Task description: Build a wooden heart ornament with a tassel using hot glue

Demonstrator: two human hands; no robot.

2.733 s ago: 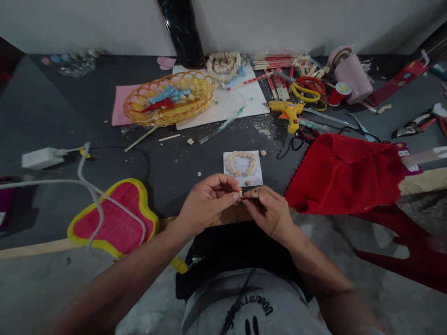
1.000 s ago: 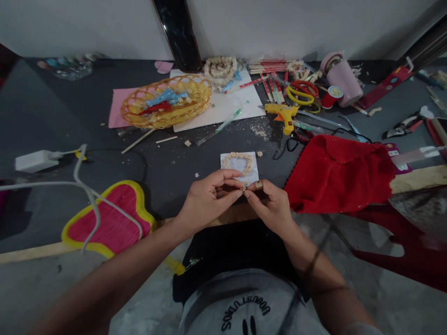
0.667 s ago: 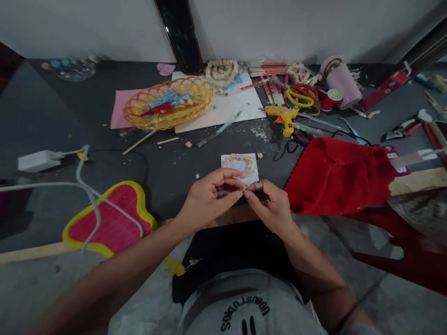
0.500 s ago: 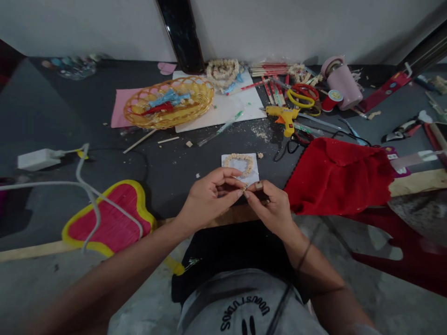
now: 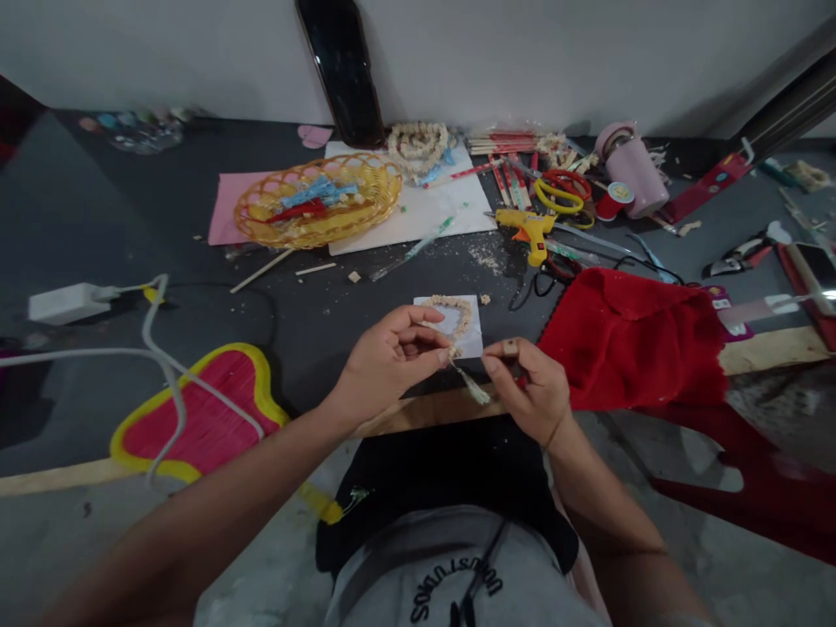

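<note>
My left hand (image 5: 403,355) pinches a small beige cluster between thumb and fingertips. From it a pale tassel (image 5: 471,385) hangs down to the right. Just beyond the fingers a beaded ring of beige pieces (image 5: 462,315) lies on a folded white paper (image 5: 472,341), partly covered by the hand. To the right, apart from the tassel, my right hand (image 5: 532,387) has its thumb and index finger drawn together. A small light-brown square piece (image 5: 510,347) shows at its index finger. A bit of red shows under its palm. Whatever lies between those fingertips is too small to tell.
A yellow glue gun (image 5: 530,231), scissors (image 5: 560,198) and red cloth (image 5: 643,340) lie to the right. Behind are a wicker basket (image 5: 385,202) and a leaning phone (image 5: 343,74). A pink and yellow board (image 5: 219,405) with a cable over it lies left.
My right hand has moved away to the right from the left fingertips. The pale tassel now shows hanging below the left hand. My left hand has shifted slightly left.
</note>
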